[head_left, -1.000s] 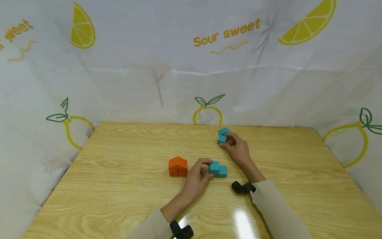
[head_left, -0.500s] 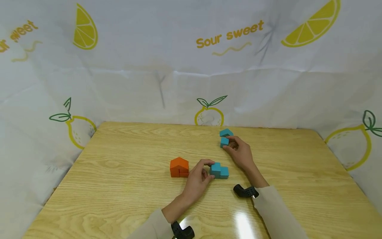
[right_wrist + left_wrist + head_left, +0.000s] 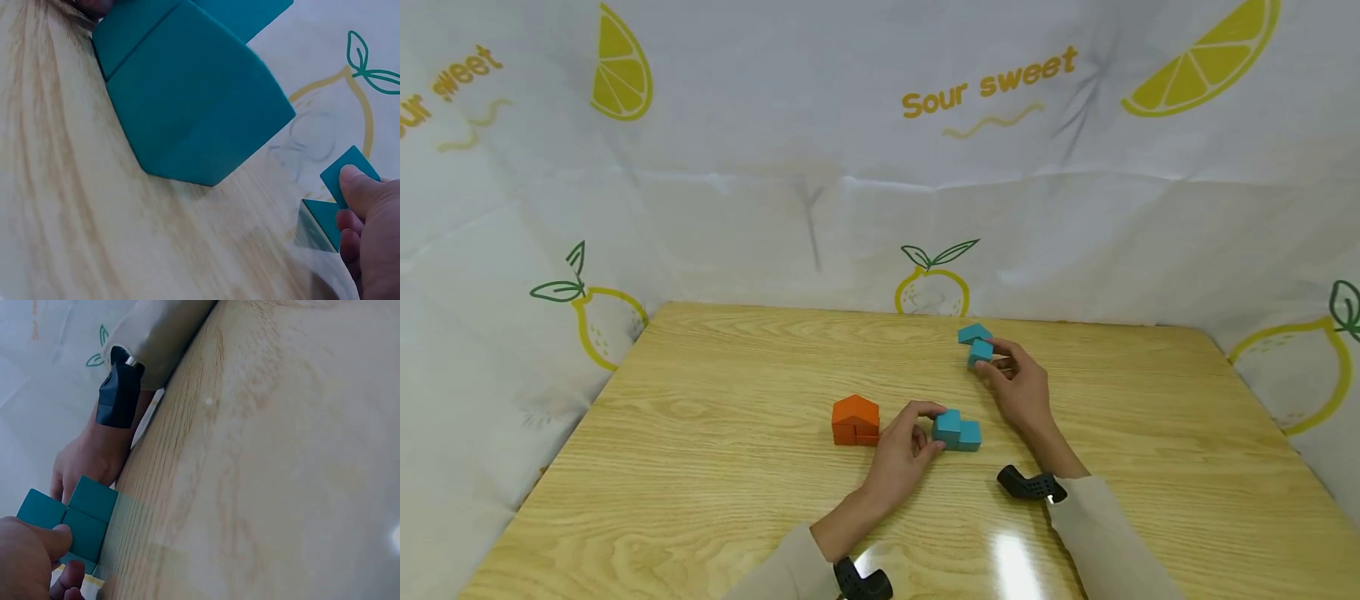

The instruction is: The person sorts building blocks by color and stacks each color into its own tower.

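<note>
In the head view, my left hand (image 3: pixel 895 462) pinches a blue cube (image 3: pixel 947 428) between thumb and fingers. That cube belongs to a small group of blue blocks, and a lower blue block (image 3: pixel 970 436) touches its right side. The left wrist view shows the thumb pressing the blue blocks (image 3: pixel 86 534), which stand on the table. Farther back, my right hand (image 3: pixel 1022 392) pinches another blue cube (image 3: pixel 980 353), held tilted. Right behind this cube is a blue triangular block (image 3: pixel 973 332), partly covered by it; the right wrist view also shows the triangular block (image 3: pixel 323 215) beside the hand.
An orange house-shaped group of blocks (image 3: pixel 855 419) stands just left of my left hand. The wooden table (image 3: pixel 700 467) ends at a white cloth backdrop (image 3: pixel 760 225) printed with lemons. Black wrist cameras sit on both forearms, the right one (image 3: pixel 1030 483) over the table.
My right hand has shifted slightly right with the blue cube and tilted it, relative to the triangular block. My left hand keeps its hold on the blue blocks. The head view has drifted slightly.
</note>
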The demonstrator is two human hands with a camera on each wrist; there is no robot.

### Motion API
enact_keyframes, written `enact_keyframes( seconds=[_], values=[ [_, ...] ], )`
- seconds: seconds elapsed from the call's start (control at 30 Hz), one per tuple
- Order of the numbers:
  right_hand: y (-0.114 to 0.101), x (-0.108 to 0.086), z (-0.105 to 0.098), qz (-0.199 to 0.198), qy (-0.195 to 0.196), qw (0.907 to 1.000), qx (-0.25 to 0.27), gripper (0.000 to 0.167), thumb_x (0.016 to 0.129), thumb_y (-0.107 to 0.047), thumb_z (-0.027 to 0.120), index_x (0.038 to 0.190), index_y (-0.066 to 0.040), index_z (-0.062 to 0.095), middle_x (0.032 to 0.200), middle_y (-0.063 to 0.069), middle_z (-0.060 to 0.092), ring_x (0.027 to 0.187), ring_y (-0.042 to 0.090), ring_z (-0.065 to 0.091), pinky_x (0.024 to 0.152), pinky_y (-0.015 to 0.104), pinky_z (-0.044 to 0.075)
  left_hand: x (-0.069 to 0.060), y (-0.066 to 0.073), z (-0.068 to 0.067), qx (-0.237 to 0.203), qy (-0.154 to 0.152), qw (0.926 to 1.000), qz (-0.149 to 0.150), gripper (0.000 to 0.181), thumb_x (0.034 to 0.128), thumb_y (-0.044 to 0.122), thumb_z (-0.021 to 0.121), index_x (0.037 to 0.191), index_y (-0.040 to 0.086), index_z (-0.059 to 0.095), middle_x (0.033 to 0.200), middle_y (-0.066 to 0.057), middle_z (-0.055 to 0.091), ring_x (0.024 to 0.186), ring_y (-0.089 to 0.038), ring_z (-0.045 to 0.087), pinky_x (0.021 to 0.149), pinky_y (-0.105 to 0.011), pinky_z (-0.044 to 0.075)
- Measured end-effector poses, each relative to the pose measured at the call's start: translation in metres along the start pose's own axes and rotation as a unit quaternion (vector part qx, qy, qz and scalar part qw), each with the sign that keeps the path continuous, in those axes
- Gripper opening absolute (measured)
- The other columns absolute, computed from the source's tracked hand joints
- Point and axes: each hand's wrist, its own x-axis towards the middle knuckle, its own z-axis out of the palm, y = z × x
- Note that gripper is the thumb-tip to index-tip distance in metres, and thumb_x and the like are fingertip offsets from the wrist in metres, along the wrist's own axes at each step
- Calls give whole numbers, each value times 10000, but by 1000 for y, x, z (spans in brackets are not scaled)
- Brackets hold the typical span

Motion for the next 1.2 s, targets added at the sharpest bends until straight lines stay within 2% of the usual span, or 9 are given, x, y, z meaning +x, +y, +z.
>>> enact_keyframes(
  seconds=[0.1,0.33,0.43,0.5,0.67,0.77,0.93,1.2],
  values=[
    [-1,-2,-2,-24,66,9996,272,445,922,-242,661,1326,-92,550,1198,120,587,887,190,605,653,199,486,0,1,0,18,-2,10000,-1,463,841,0,709,1231,181,537,1188,-2,566,640,-76,453,553,-183,407],
    [-1,-10,-6,-302,236,9978,549,426,909,-151,677,1305,-45,560,1174,142,596,887,96,578,707,163,467,0,1,1,41,-14,10000,26,463,843,1,708,1233,181,533,1183,-3,566,643,-78,456,561,-182,412],
    [-3,-14,-8,-445,286,9968,593,414,903,-120,679,1294,-37,568,1153,140,608,874,93,580,697,150,463,0,1,1,50,-10,10000,17,464,842,2,709,1231,184,535,1180,-3,567,640,-80,457,559,-182,410],
    [-12,-18,-10,-521,290,9963,623,402,898,-74,675,1281,-8,572,1138,161,613,868,147,590,693,153,464,0,1,0,61,-2,10000,12,466,840,4,711,1231,187,536,1178,-2,568,638,-81,458,558,-183,411],
    [-22,-28,-14,-709,275,9955,571,392,884,-15,674,1262,21,576,1110,162,616,861,183,591,696,160,465,0,2,0,60,-3,10000,-14,460,841,0,710,1227,179,537,1175,-8,569,635,-75,456,558,-185,414],
    [-23,-34,-16,-754,241,9956,502,394,879,-17,682,1259,11,582,1089,141,620,854,141,585,693,166,466,0,3,-1,43,1,10000,-40,456,841,-4,709,1224,175,538,1170,-14,570,626,-64,452,554,-186,414],
    [-44,-49,-22,-844,129,9959,315,389,851,48,685,1227,55,587,1023,157,620,826,147,582,678,173,470,1,3,0,41,-9,10000,-51,457,841,-3,709,1225,175,539,1171,-16,571,623,-52,450,554,-187,415],
    [-46,-59,-27,-1327,78,9906,323,407,809,132,681,1202,87,584,994,179,612,783,181,582,646,188,473,0,2,0,39,-12,10000,-50,463,840,-3,708,1230,180,538,1193,7,570,633,-73,458,569,-192,423]
  ],
)
